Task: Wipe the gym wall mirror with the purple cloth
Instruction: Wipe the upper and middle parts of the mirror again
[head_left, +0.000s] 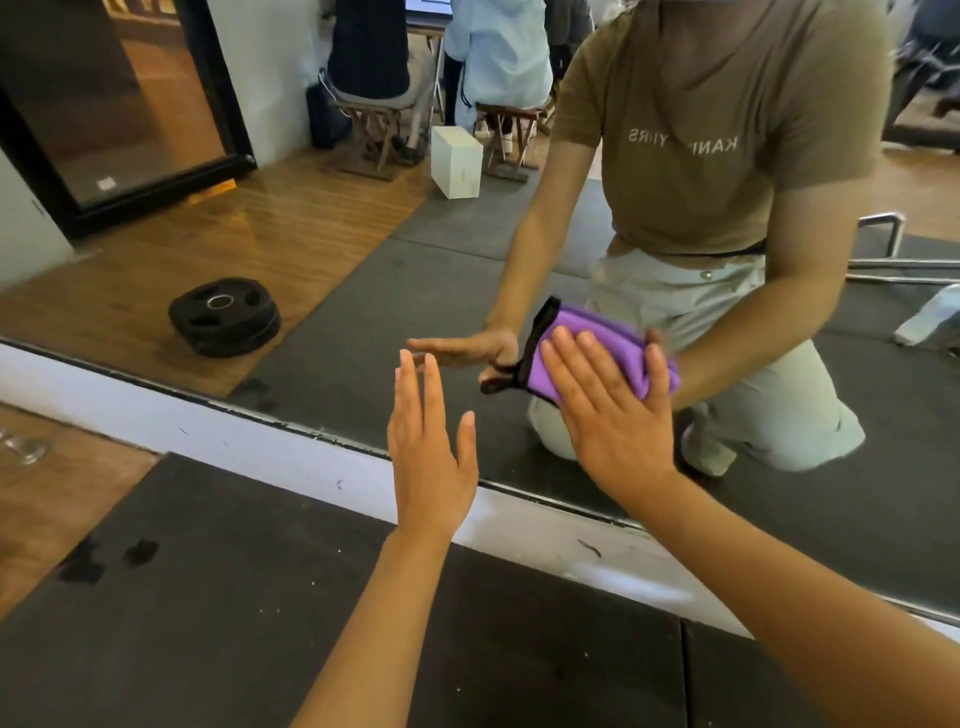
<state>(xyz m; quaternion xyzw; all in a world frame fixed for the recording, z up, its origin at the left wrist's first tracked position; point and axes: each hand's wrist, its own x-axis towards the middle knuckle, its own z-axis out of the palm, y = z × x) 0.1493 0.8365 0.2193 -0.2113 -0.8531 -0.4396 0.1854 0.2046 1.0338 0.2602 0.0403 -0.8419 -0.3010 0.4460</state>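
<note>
A large wall mirror (363, 249) ran along the gym floor above a white baseboard (291, 447), with dark rubber matting (208, 623) beneath both arms. The right hand (613, 415) lay flat with straight fingers spread, pressing the purple cloth (592, 343) against the glass; the cloth sat under its fingertips, its black-trimmed edge showing on the side toward the left hand. The left hand (431, 457) was held open beside it, fingers straight and together, apart from the cloth; whether its fingertips touched the glass could not be told. Beyond the left hand, the mirror reflected stacked black weight plates (224, 317).
</note>
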